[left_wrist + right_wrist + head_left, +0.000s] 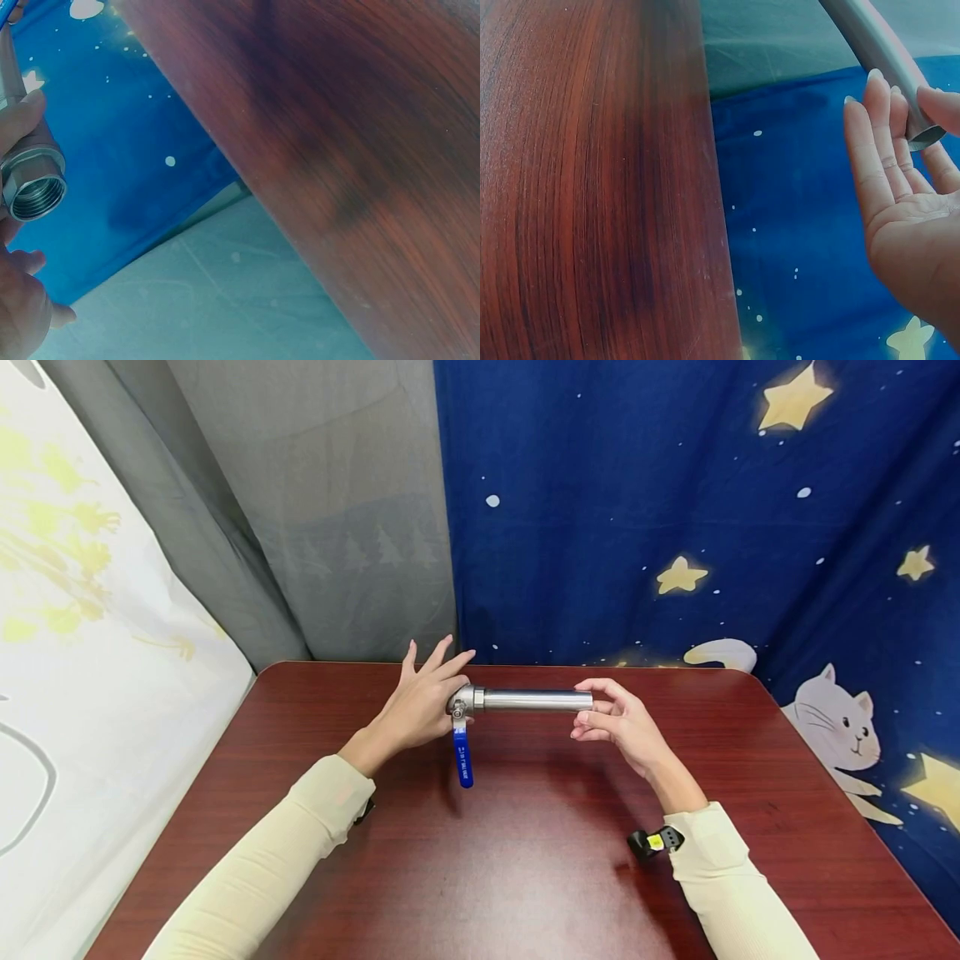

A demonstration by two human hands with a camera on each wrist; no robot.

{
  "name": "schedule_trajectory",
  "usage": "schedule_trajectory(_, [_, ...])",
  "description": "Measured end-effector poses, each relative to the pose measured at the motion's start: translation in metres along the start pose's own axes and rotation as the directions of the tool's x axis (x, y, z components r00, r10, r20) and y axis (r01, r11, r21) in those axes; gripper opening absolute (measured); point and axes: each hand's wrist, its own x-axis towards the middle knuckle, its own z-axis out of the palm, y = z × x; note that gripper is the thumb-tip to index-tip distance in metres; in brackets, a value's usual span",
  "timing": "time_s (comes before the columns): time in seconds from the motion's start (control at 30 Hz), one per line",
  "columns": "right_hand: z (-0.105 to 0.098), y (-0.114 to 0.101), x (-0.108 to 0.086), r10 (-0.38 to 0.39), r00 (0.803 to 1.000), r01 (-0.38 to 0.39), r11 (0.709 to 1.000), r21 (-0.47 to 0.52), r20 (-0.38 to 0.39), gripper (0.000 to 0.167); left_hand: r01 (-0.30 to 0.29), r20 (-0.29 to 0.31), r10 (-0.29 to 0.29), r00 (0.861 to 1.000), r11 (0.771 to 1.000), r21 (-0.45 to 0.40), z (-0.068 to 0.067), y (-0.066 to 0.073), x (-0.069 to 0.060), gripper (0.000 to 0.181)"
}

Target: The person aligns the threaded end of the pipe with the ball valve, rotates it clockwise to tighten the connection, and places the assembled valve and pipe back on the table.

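A steel ball valve (467, 697) with a blue lever handle (463, 758) is joined to a straight metal pipe (536, 700). Together they lie roughly level above the table, the lever pointing toward me. My left hand (429, 703) pinches the valve body at its left end, with several fingers spread away from it. In the left wrist view, the valve's threaded open end (37, 196) shows beside the thumb. At the other end, my right hand (621, 723) pinches the pipe near its plain open rim (928, 138), between thumb and fingers.
A dark red wooden table (480, 860) lies beneath both hands, its far edge just behind them. Grey (337, 527) and blue star-patterned curtains (600, 485) hang beyond it. White printed cloth (90, 693) hangs at the left. A black wrist camera (654, 842) sits at the right cuff.
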Motion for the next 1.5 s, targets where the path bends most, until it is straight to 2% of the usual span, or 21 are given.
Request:
schedule_trajectory(0.27, [0.0017, -0.0001, -0.0008, 0.041, 0.999, -0.043, 0.998, -0.048, -0.029, 0.034, 0.001, 0.007, -0.001, 1.0, 1.0, -0.005, -0.0001, 0.0015, -0.0008, 0.033])
schedule_trajectory(0.6, [0.0042, -0.0014, -0.0001, 0.061, 0.996, -0.065, 0.995, -0.069, -0.069, 0.017, -0.006, -0.004, 0.006, 1.0, 1.0, -0.009, 0.0025, 0.0021, -0.0017, 0.034])
schedule_trajectory(0.83, [0.0033, -0.0009, 0.0008, 0.055, 0.994, -0.062, 0.996, -0.067, -0.098, 0.023, -0.01, -0.006, 0.01, 1.0, 1.0, -0.015, 0.0024, 0.0022, -0.0012, 0.033])
schedule_trajectory(0.93, [0.002, -0.0004, 0.0007, 0.044, 0.997, -0.047, 0.998, -0.044, -0.07, 0.023, -0.006, -0.002, 0.006, 1.0, 1.0, -0.014, 0.0021, 0.0021, -0.0008, 0.032])
schedule_trajectory(1.07, [0.0005, -0.0004, 0.0007, 0.008, 1.0, -0.009, 1.0, -0.017, -0.019, 0.035, -0.001, 0.004, 0.001, 1.0, 1.0, -0.009, 0.002, 0.0016, -0.0008, 0.032])
schedule_trajectory(1.2, [0.0006, -0.0014, 0.001, -0.017, 1.0, 0.017, 1.0, -0.011, -0.008, 0.037, -0.003, 0.001, 0.003, 1.0, 1.0, -0.008, 0.0017, 0.0016, -0.0008, 0.034])
schedule_trajectory(1.5, [0.0041, -0.0035, 0.0018, 0.031, 0.997, -0.036, 0.996, -0.084, -0.065, 0.032, -0.005, -0.005, 0.006, 1.0, 1.0, 0.007, 0.0015, 0.0014, -0.0012, 0.036])
